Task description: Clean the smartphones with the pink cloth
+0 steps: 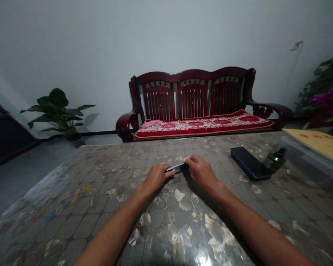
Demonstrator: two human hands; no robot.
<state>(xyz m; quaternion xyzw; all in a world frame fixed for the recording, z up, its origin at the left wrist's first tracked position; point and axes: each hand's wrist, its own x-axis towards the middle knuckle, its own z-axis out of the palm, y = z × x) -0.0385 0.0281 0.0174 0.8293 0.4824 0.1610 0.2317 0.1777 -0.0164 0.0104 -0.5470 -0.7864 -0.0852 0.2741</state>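
Over the middle of the table, my left hand (pixel 156 175) is closed on the near-left end of a phone (pixel 175 167), a slim dark slab seen almost edge-on with a pale rim. My right hand (pixel 202 170) pinches a small pale pink cloth (pixel 187 159) at the phone's far-right end. Most of the cloth is hidden by the fingers. Whether the right fingers also grip the phone cannot be made out.
Rubber bands (pixel 74 197) lie to the left on the patterned table (pixel 166 229). At right are a dark flat case (pixel 249 162), a green bottle (pixel 275 161) and a clear plastic box (pixel 308 162) under yellow paper (pixel 319 142). Behind stands a wooden bench (pixel 194 75).
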